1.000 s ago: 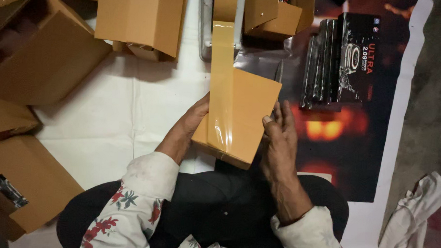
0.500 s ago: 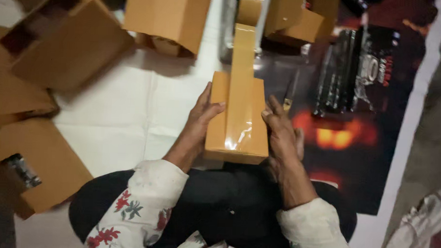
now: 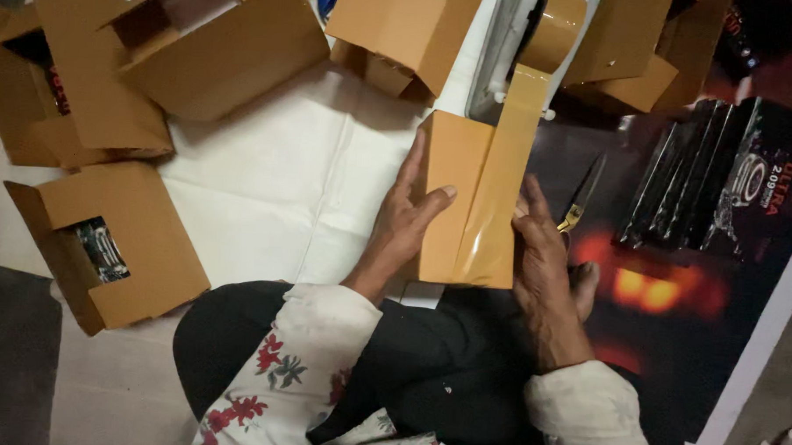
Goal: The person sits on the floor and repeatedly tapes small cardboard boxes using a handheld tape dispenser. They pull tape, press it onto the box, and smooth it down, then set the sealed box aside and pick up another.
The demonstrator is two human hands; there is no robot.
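A closed brown cardboard box lies in front of my lap with a strip of brown packing tape running down its top from a tape roll on a white dispenser beyond it. My left hand grips the box's left side, thumb pressed on top. My right hand rests flat against the box's right edge beside the tape.
Several brown cardboard boxes, some open, lie at the left and across the top. Scissors with yellow handles lie just right of my right hand. A stack of black packaged items sits on a dark printed sheet at right. White sheet covers the floor.
The box has turned from tilted to upright before me and sits closer to the dispenser. Both hands shifted along its sides; the tape strip now lies further down the top.
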